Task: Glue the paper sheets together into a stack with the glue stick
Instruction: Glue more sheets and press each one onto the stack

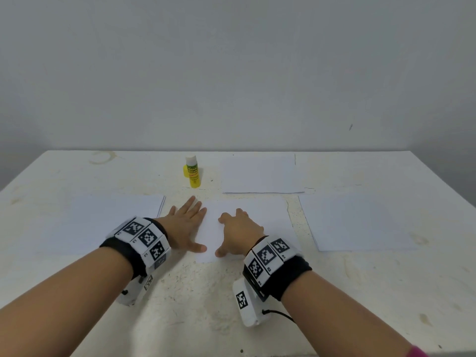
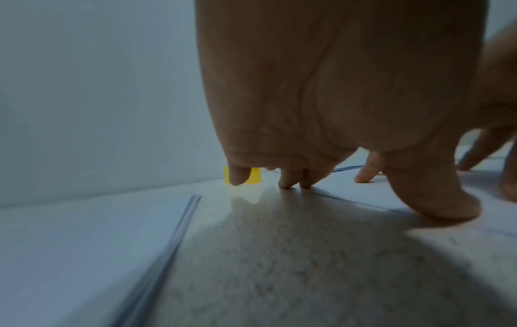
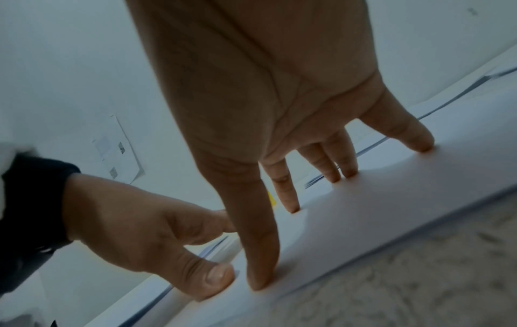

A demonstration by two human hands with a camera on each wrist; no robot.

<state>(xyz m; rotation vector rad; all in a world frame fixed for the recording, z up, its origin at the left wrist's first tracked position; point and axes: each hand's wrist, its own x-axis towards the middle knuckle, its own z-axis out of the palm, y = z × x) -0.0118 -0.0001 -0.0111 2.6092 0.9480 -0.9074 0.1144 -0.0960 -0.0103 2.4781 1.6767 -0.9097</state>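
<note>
A white paper sheet (image 1: 268, 215) lies in the middle of the table. My left hand (image 1: 189, 225) lies flat at its left edge, fingers straight, thumb on the sheet's near corner. My right hand (image 1: 238, 233) presses the same sheet (image 3: 391, 199) with spread fingertips (image 3: 422, 146). Neither hand holds anything. The yellow glue stick (image 1: 192, 173) stands upright behind the hands, its white top showing, with what looks like its yellow cap (image 1: 185, 171) just behind it. In the left wrist view the glue stick (image 2: 256, 177) shows past my left hand's fingertips (image 2: 236, 179).
More white sheets lie around: a stack at the left (image 1: 103, 222), one pile at the back (image 1: 260, 173), one at the right (image 1: 358, 220). The table (image 1: 206, 305) is white and speckled, and it ends at a plain wall.
</note>
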